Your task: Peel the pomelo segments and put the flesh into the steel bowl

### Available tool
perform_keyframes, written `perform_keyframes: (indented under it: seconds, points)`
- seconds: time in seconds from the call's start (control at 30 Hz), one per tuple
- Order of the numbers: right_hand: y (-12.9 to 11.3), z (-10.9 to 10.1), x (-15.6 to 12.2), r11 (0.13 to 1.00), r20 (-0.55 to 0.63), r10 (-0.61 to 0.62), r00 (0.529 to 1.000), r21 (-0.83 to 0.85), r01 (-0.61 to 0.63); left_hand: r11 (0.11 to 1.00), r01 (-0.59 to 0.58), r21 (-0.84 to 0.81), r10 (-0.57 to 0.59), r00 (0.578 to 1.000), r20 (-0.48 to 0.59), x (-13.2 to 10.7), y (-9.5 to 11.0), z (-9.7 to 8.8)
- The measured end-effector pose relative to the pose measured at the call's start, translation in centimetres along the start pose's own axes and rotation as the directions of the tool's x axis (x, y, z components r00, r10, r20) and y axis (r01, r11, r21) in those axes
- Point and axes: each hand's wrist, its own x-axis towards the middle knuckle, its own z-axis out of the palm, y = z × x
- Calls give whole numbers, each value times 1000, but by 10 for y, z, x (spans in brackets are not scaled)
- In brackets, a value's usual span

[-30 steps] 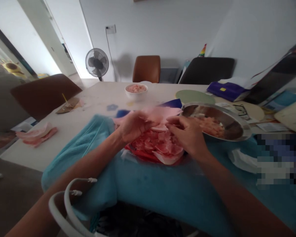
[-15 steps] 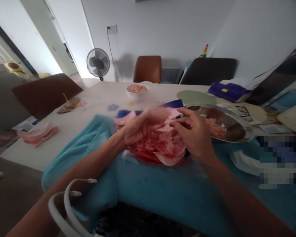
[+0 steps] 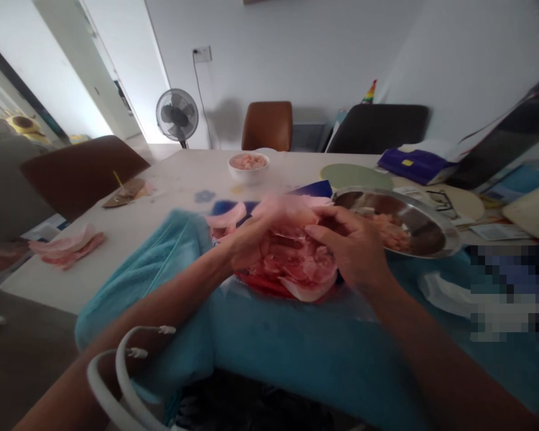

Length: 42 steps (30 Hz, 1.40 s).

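Note:
My left hand (image 3: 263, 230) holds a pale pink piece of what looks like pomelo (image 3: 296, 209) from the left; its fingers are blurred. My right hand (image 3: 354, 245) pinches the right side of this piece between thumb and fingers. Right below both hands lies a heap of torn pink pomelo skins (image 3: 296, 269) on a red and blue bag or wrapper (image 3: 260, 284). Beside my right hand stands a wide metal bowl (image 3: 431, 221) with peeled pink pulp (image 3: 390, 230) in it. The hands hide part of the heap.
A teal towel (image 3: 170, 251) covers the table's near side. Farther back stands a white bowl (image 3: 249, 170) of pink pulp. Pink peel (image 3: 67, 245) lies at the left edge. A green mat (image 3: 354, 176), glasses (image 3: 442, 203) and a purple tissue pack (image 3: 413, 164) are at the back right.
My left hand has turned and closed in around the pink piece, its palm less visible. My right fingers have come down and closer to the left hand.

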Motion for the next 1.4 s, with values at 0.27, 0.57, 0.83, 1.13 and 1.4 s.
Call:
perform_keyframes:
  seconds: [0.27,0.57,0.83,1.13,1.4]
  points:
    - [-7,-1,-3,1000,76,27,997,-3,-26,986,-136,92,145,985,-94,-2,0,-3]
    - [-15,-7,-1,996,168,-2,986,-88,17,953,-226,201,241,969,-53,-3,-6,-4]
    - [-16,-7,-3,997,162,8,987,-71,4,942,-227,246,242,970,-30,-5,-4,-3]
    - [-13,-8,-2,995,245,-26,969,-83,48,731,-415,542,462,885,56,-1,-4,-5]
    - [-16,-10,-4,998,280,-3,960,63,-15,739,-389,550,437,898,49,-5,-1,-6]
